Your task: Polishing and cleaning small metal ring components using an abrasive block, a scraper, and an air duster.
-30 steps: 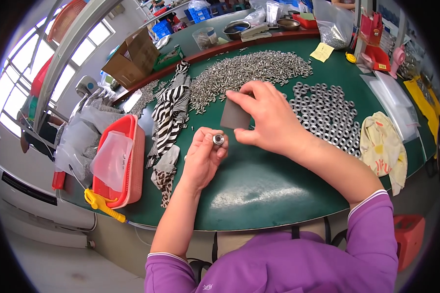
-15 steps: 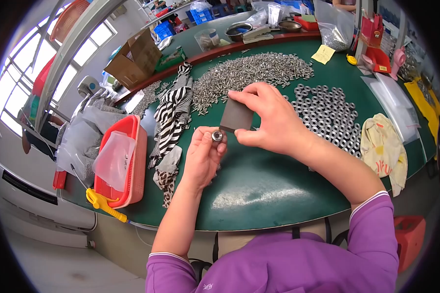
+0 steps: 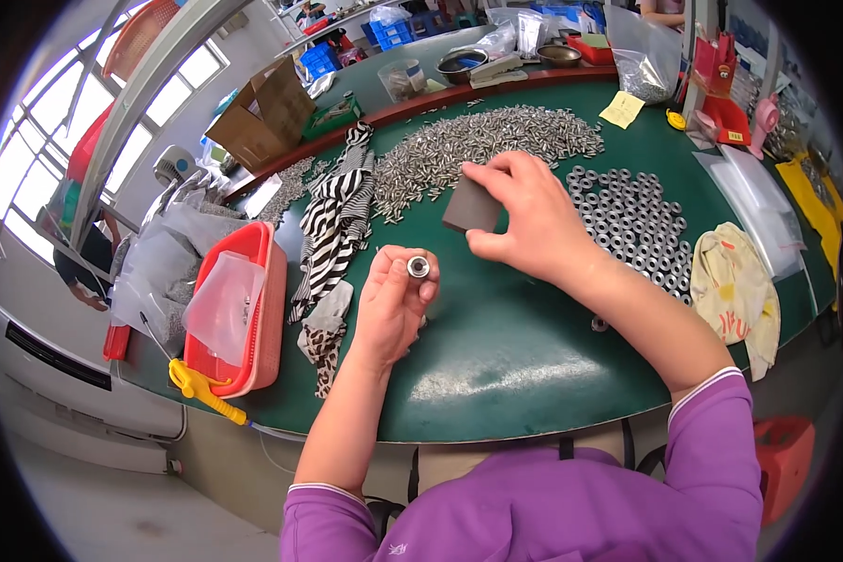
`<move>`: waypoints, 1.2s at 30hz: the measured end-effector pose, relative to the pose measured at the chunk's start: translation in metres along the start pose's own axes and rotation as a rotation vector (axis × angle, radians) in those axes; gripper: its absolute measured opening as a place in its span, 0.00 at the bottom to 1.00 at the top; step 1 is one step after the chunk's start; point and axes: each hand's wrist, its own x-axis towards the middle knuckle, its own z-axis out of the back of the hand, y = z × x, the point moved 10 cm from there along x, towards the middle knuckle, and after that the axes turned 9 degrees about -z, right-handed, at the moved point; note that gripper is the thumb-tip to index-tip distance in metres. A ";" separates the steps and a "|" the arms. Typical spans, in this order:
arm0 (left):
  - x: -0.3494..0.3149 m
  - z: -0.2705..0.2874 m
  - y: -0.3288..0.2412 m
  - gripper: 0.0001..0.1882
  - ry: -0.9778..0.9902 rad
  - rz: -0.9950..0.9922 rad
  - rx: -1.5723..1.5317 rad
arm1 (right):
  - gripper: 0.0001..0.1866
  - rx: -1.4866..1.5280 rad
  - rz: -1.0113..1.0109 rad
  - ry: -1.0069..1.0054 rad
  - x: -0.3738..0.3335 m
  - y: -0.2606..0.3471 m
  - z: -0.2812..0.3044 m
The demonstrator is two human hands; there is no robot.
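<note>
My left hand (image 3: 393, 302) is closed round a small round metal part (image 3: 418, 267), whose ring-shaped end with a hole faces up. My right hand (image 3: 534, 220) grips a dark grey rectangular block (image 3: 470, 206) between thumb and fingers, above the green table and apart from the metal part. Beyond the block lies a wide heap of small metal pins (image 3: 478, 145). To the right of my right hand, many metal rings (image 3: 628, 220) stand in close rows on the table.
A red plastic basket (image 3: 270, 328) with a clear bag and a yellow air gun (image 3: 201, 386) are at the left. Striped cloth (image 3: 332, 220) lies beside the basket. At the right are a stained cream cloth (image 3: 732, 290) and clear plastic bags (image 3: 754, 201). A cardboard box (image 3: 264, 117) stands at the back left.
The block in my right hand has moved up and to the right, away from the metal part. My left hand stays nearly in place, still holding the part.
</note>
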 end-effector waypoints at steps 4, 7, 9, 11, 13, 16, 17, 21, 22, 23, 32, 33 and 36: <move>0.004 0.014 0.004 0.13 -0.090 0.048 -0.050 | 0.31 0.048 -0.094 0.094 0.002 -0.012 0.002; 0.006 0.027 0.004 0.18 -0.138 0.049 -0.118 | 0.33 0.021 -0.125 0.297 -0.008 -0.009 -0.016; 0.009 0.034 0.001 0.16 -0.153 0.017 -0.166 | 0.36 0.025 -0.025 0.421 -0.019 0.006 -0.027; 0.009 0.048 -0.001 0.15 -0.202 -0.006 -0.196 | 0.38 -0.024 0.059 0.565 -0.035 0.026 -0.035; 0.007 0.052 -0.007 0.13 -0.218 -0.032 -0.214 | 0.39 -0.018 0.104 0.674 -0.048 0.039 -0.043; 0.005 0.052 -0.019 0.11 -0.230 -0.047 -0.235 | 0.40 -0.140 0.141 0.760 -0.063 0.043 -0.052; 0.003 0.048 -0.025 0.11 -0.218 -0.053 -0.246 | 0.40 -0.135 0.156 0.762 -0.064 0.044 -0.054; -0.017 0.032 -0.046 0.13 -0.271 -0.035 -0.320 | 0.41 -0.209 0.092 0.877 -0.073 0.034 -0.063; -0.024 0.024 -0.049 0.15 -0.247 -0.019 -0.373 | 0.42 -0.220 0.082 0.868 -0.073 0.031 -0.064; -0.032 0.016 -0.050 0.17 -0.223 -0.003 -0.427 | 0.42 -0.222 0.091 0.862 -0.072 0.030 -0.062; -0.077 -0.014 -0.048 0.15 -0.337 -0.049 -0.632 | 0.42 -0.227 0.089 0.873 -0.070 0.032 -0.060; -0.079 -0.015 -0.049 0.15 -0.330 -0.078 -0.572 | 0.42 -0.229 0.090 0.876 -0.071 0.031 -0.060; -0.082 -0.013 -0.049 0.15 -0.342 -0.109 -0.602 | 0.42 -0.242 0.098 0.871 -0.072 0.033 -0.061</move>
